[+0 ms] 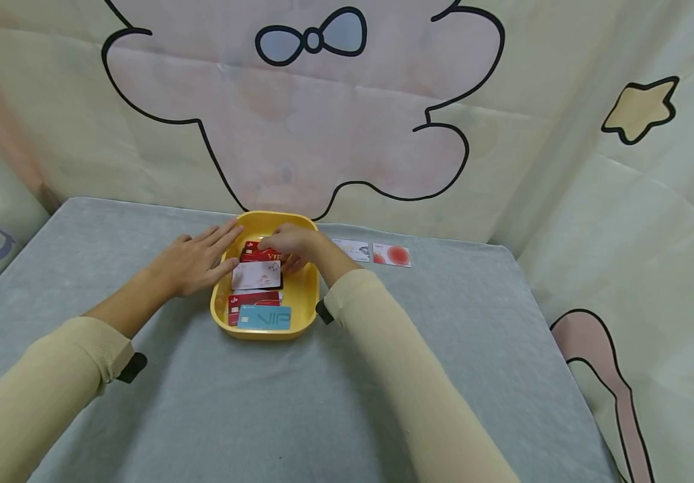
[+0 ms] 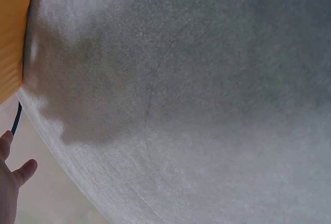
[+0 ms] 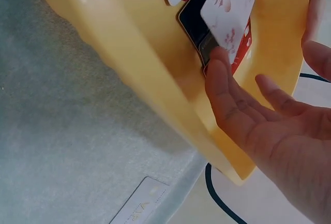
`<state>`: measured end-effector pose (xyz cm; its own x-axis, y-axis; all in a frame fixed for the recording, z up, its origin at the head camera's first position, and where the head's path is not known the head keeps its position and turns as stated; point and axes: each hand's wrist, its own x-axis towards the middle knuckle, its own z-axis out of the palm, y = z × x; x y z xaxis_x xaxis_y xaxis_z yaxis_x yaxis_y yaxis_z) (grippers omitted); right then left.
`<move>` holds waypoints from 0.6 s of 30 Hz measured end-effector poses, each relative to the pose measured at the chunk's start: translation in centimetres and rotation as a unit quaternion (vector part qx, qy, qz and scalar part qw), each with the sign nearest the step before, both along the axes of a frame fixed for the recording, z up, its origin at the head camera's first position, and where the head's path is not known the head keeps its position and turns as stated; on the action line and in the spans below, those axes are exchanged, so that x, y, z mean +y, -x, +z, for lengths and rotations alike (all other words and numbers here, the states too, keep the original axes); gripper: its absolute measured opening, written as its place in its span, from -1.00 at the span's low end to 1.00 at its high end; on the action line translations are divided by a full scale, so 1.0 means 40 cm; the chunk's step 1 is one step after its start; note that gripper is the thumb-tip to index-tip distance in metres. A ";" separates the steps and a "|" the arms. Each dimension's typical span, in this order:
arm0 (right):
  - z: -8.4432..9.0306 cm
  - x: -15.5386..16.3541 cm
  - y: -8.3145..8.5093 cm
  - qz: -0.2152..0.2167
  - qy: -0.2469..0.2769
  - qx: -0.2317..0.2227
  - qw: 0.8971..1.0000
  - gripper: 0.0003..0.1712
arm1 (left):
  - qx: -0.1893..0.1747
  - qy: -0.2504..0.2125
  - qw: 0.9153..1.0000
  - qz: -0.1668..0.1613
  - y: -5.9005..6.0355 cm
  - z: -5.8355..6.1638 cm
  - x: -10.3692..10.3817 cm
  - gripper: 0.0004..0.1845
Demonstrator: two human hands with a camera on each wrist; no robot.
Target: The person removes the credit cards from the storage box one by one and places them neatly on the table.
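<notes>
A yellow tray [image 1: 307,295] holds several cards. Near its far end lies a red VIP card [image 1: 254,252], partly under a white flowered card [image 1: 256,276]; a black card [image 3: 193,19] shows beneath the white one in the right wrist view. Closer to me are another red card [image 1: 255,298] and a light blue VIP card [image 1: 264,318]. My right hand [image 1: 294,244] reaches into the tray, fingertips at the edge of the stacked cards and thumb held apart. With fingers stretched out, my left hand [image 1: 200,260] lies over the tray's left rim, thumb tip by the white card.
Right of the tray, a pale card [image 1: 353,249] and a card with a red circle [image 1: 392,255] lie on the grey cloth-covered table [image 1: 443,349]. A printed curtain [image 1: 540,168] hangs behind the table's back edge.
</notes>
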<state>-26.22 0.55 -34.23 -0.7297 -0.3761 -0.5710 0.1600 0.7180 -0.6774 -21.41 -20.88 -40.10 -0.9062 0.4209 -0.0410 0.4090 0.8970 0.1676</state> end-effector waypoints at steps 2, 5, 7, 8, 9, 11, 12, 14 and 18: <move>-0.001 -0.001 0.000 -0.002 -0.001 0.005 1.000 -0.46 | 0.001 -0.003 1.000 0.002 -0.001 -0.001 -0.002 -0.21; -0.003 -0.002 0.000 -0.009 -0.002 0.007 1.000 -0.48 | 0.001 -0.006 1.000 0.004 -0.002 -0.001 -0.004 -0.21; -0.004 -0.001 0.000 -0.011 -0.002 0.007 1.000 -0.52 | 0.002 -0.005 1.000 0.005 -0.001 -0.002 -0.004 -0.21; -0.004 -0.001 0.000 -0.014 -0.003 0.008 1.000 -0.54 | 0.002 -0.005 1.000 0.005 -0.001 -0.001 -0.004 -0.21; -0.003 -0.001 0.000 -0.013 -0.001 0.010 1.000 -0.56 | 0.001 -0.004 1.000 0.005 0.000 -0.002 -0.004 -0.21; -0.004 0.000 0.001 -0.014 0.003 0.017 1.000 -0.61 | 0.001 -0.002 1.000 0.004 0.001 -0.002 -0.002 -0.22; -0.004 0.000 0.002 -0.014 0.005 0.023 1.000 -0.64 | 0.001 -0.002 1.000 0.004 0.001 -0.001 -0.001 -0.22; -0.005 0.001 0.005 -0.015 0.012 0.037 0.999 -0.68 | 0.001 0.001 1.000 0.004 0.002 -0.001 0.000 -0.22; -0.008 0.001 0.012 -0.016 0.024 0.061 0.998 -0.75 | 0.001 0.004 1.000 0.005 0.002 -0.002 0.001 -0.22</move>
<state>-26.69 0.57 -34.55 -0.8048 -0.3754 -0.4598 0.0974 0.6806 -0.7262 -21.50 -20.84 -40.17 -0.9103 0.4118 -0.0418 0.4007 0.9021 0.1600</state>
